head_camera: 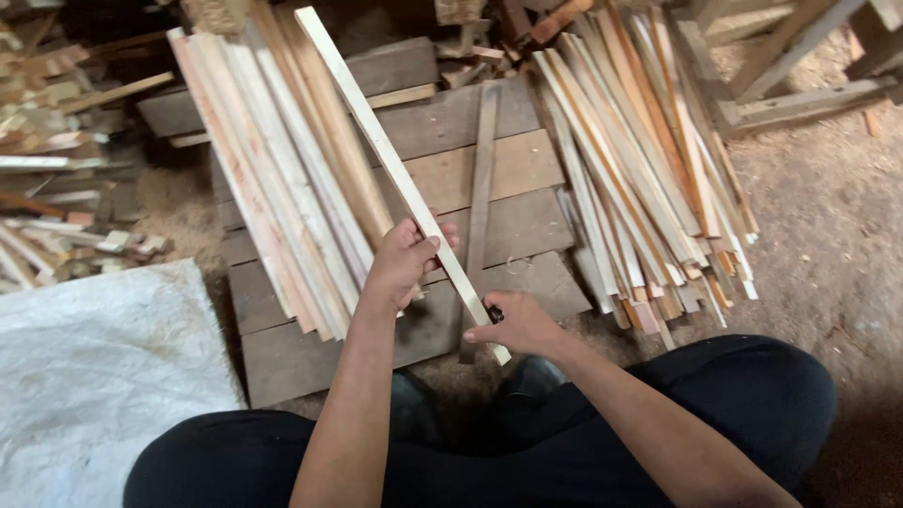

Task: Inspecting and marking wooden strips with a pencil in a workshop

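Woodworking shop: stacked wooden slats [282, 179], sawdust floor [828, 245]

Long pale wooden strip [395, 169] slants across grey plank platform [513, 179], between left stack of pale slats [273, 179] and right heap of thin slats [640, 179]; white woven sack [94, 367] left of platform.

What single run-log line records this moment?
left hand: grips slat | right hand: holds slat's near end | piles either side

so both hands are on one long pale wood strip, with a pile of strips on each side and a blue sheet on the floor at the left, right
Not quite. The sheet is white, not blue, as the head view shows. The rest holds: left hand and right hand grip one pale wood strip, between the left pile and right pile.
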